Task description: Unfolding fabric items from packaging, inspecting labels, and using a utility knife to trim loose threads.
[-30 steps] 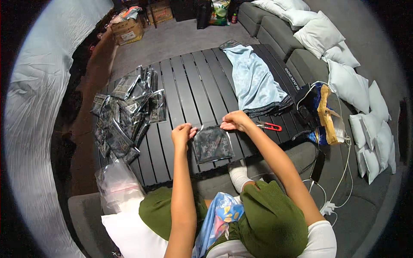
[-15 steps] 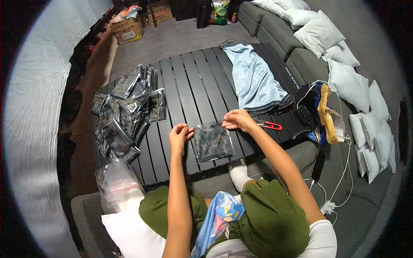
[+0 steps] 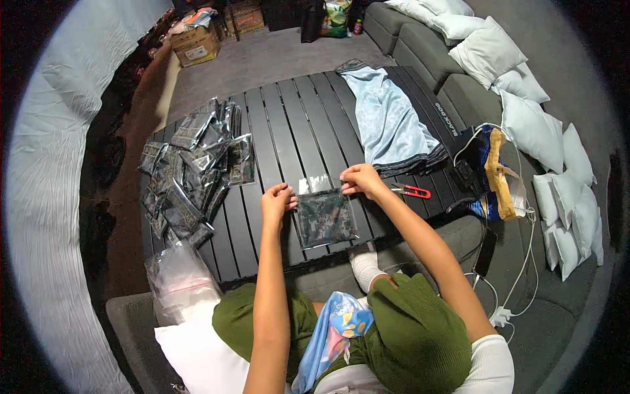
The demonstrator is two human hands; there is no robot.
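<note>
A clear plastic bag with a folded dark camouflage cloth (image 3: 326,220) inside lies flat near the front edge of the slatted black table (image 3: 305,144). At its upper left corner my left hand (image 3: 278,202) is closed, thumb and fingers pinching the plastic. My right hand (image 3: 361,180) pinches the upper right corner the same way. Between the two hands the bag's upper strip catches the light. Just right of my right hand rest small red-handled thread snips (image 3: 413,192).
Several packed bags (image 3: 190,167) are heaped at the table's left. Light blue cloths with dark edges (image 3: 388,118) lie at the right rear. Empty clear bags (image 3: 180,279) sit by my left knee. White pillows (image 3: 489,52), a grey sofa (image 3: 420,56) and white cables (image 3: 528,256) are at the right.
The bag's clear upper strip now stretches out above the cloth, shining between my hands. Both hands have shifted slightly and still pinch its upper corners.
</note>
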